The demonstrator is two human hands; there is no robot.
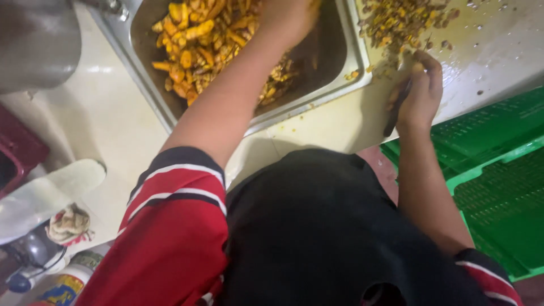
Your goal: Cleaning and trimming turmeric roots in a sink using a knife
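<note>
A metal tray (pixel 317 103) at the top holds several orange-yellow root pieces (pixel 192 45). My left hand (pixel 286 17) reaches into the tray among these pieces; its fingers run off the top edge, so what it grips is hidden. My right hand (pixel 420 93) is closed around a dark-handled knife (pixel 395 113), its blade pointing down toward me. The hand rests on a pale cutting board (pixel 493 51), beside a pile of brownish-yellow scraps (pixel 402 20). I wear red striped sleeves and a black apron.
A green plastic crate (pixel 498 181) stands at the right, below the board. A large metal pot (pixel 34 39) sits top left on the white counter (pixel 107 124). A dark red container (pixel 17 147), a rag (pixel 68 224) and a bottle (pixel 59 286) are at lower left.
</note>
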